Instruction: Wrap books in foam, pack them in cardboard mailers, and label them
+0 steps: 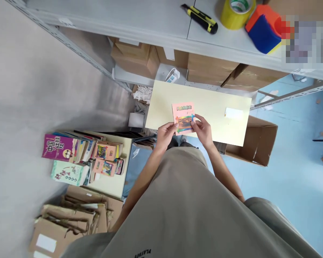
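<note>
Between my two hands is a small pink book (pixel 183 111) with a colourful picture on its cover. My left hand (pixel 167 134) grips its lower left side, thumb on the cover. Its right side is pinched by my right hand (pixel 202 129), with that thumb also on the front. The book is held above a pale yellow tabletop (pixel 212 102), near the edge closest to me. On the same tabletop, to the right, lies a white slip (pixel 233 113).
Stacks of books (pixel 60 147) stand on a side table (pixel 115 186) at left, above folded cardboard (pixel 67 218). An open carton (pixel 262 141) sits at right. The shelf (pixel 150 18) ahead bears a utility knife (pixel 200 18), yellow tape (pixel 235 16) and a tape dispenser (pixel 265 30).
</note>
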